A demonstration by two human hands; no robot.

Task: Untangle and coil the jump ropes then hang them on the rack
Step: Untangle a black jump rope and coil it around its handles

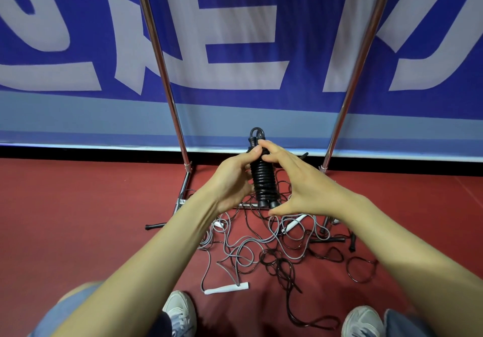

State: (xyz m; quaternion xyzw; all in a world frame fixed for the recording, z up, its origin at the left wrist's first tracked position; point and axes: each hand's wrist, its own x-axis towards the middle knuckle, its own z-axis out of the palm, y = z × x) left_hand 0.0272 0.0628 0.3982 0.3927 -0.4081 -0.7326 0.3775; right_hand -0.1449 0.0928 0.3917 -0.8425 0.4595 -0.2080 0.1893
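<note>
Holding a coiled black jump rope (264, 180) upright at the centre of the frame, the left hand (232, 180) wraps the bundle from its left side, with fingers curled behind the coils and the thumb pressed near the top. The right hand (303, 182) is spread wide on the bundle's right side: its fingertips (264, 158) touch the upper coils, and its thumb reaches down beside the two handle ends at the bottom. A small loop of cord stands above the coils.

Below the hands, a tangle of loose jump ropes (274, 248), grey and black, lies on the red floor (78, 206) in the lower centre. One white handle (226, 288) lies at the near edge of the tangle. A black handle (155, 225) lies to the tangle's left.

The rack's two chrome uprights (159, 57) rise toward the top of the frame on either side of the bundle, and its base bars sit on the floor behind the tangle. A blue banner (235, 23) with large white characters fills the upper half. Two white sneakers (180, 310) show along the bottom edge.
</note>
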